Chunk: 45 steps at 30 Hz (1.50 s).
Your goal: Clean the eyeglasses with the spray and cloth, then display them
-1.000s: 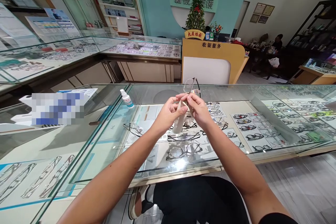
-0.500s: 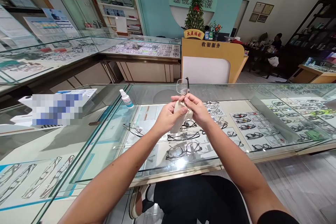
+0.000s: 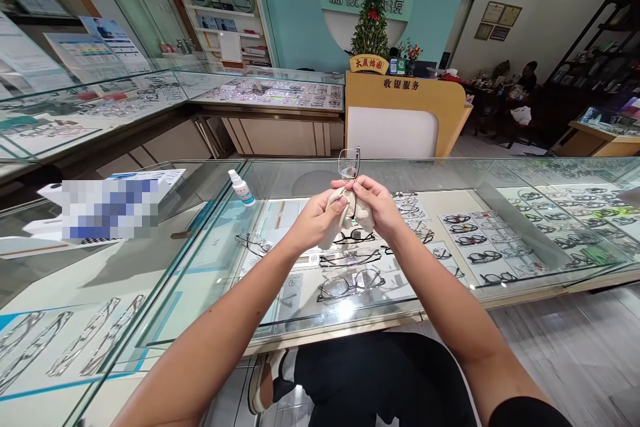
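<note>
Above the glass counter I hold a pair of eyeglasses (image 3: 349, 163) with a dark frame; one lens points up past my fingertips, while the other lens is hidden by cloth and fingers. My left hand (image 3: 320, 215) is closed on a pale cleaning cloth (image 3: 334, 229), its thumb pressing the cloth against the lower part of the glasses. Close beside it, my right hand (image 3: 376, 203) pinches the glasses, with part of the cloth bunched beneath its fingers. A white spray bottle (image 3: 242, 188) stands upright on the counter, left of my hands.
Under the glass top of the display counter (image 3: 440, 177) lie several rows of spectacles (image 3: 351, 285). A white box with papers (image 3: 45, 213) sits on the left counter. Across the aisle stands a wooden cashier desk (image 3: 453, 110); a person (image 3: 528, 78) is at the far right.
The cloth has shifted and now spreads under both hands, showing more on the right side. The glasses have turned slightly, and my left thumb has moved a little up and left.
</note>
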Each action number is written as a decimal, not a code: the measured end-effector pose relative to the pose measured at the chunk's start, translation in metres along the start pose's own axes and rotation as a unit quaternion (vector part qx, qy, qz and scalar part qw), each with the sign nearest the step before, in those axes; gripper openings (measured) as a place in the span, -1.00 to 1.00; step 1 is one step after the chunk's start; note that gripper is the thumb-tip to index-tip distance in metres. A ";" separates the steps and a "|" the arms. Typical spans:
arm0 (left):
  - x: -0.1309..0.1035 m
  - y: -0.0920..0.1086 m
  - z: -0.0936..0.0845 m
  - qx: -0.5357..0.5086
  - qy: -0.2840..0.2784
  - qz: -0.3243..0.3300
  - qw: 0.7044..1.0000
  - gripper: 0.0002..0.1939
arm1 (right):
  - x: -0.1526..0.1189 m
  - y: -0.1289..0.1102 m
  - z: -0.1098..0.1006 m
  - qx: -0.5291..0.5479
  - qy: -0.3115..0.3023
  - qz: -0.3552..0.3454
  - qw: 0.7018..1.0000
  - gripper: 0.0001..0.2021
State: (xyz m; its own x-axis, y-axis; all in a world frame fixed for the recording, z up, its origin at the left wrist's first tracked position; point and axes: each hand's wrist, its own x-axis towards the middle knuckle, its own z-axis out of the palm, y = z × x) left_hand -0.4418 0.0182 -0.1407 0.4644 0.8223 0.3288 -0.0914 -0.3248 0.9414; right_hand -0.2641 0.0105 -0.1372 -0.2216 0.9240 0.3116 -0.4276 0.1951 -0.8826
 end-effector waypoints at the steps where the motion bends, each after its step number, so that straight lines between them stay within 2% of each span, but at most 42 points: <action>1: 0.000 -0.001 0.000 0.000 -0.002 -0.002 1.000 -0.29 | 0.000 0.000 0.000 0.004 0.003 0.001 1.000 -0.57; 4: -0.001 -0.006 0.007 0.000 0.027 -0.003 1.000 -0.24 | 0.000 0.002 0.002 0.013 0.010 0.005 1.000 -0.57; 8: -0.001 -0.013 0.015 -0.010 0.096 0.001 0.995 -0.19 | -0.002 0.005 0.008 0.019 0.011 0.009 1.000 -0.53; 13: -0.001 -0.011 0.016 0.004 0.144 0.032 0.989 -0.29 | -0.004 0.007 0.012 0.020 -0.003 -0.003 1.000 -0.53; 15: 0.000 -0.010 0.014 0.005 0.143 0.029 0.989 -0.28 | -0.003 0.007 0.012 0.017 -0.003 -0.003 1.000 -0.52; 20: 0.007 -0.011 0.002 -0.052 0.078 -0.026 0.995 -0.20 | 0.000 0.003 0.003 0.018 0.030 0.003 0.999 -0.49; 25: 0.013 -0.008 -0.016 -0.092 0.128 -0.045 0.987 -0.18 | 0.001 -0.003 -0.006 -0.016 0.033 -0.017 0.999 -0.60; 27: 0.013 -0.006 -0.020 -0.102 0.130 -0.047 0.985 -0.18 | 0.001 -0.003 -0.007 -0.047 0.024 -0.021 0.998 -0.63; 31: 0.011 0.000 -0.019 -0.099 0.106 -0.047 0.988 -0.21 | 0.002 0.003 -0.008 -0.087 0.004 -0.024 0.996 -0.61; 36: 0.008 0.007 -0.014 -0.107 0.106 -0.045 0.988 -0.32 | 0.002 0.005 -0.010 -0.102 -0.018 0.000 0.995 -0.60; 45: 0.006 0.010 -0.017 -0.147 0.105 -0.051 0.982 -0.37 | 0.000 -0.003 -0.009 -0.118 -0.048 0.008 0.992 -0.66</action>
State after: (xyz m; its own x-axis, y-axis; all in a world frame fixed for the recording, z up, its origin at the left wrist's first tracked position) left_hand -0.4547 0.0273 -0.1282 0.2947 0.9320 0.2112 -0.3194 -0.1122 0.9410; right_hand -0.2552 0.0131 -0.1381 -0.3136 0.8947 0.3180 -0.2092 0.2615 -0.9422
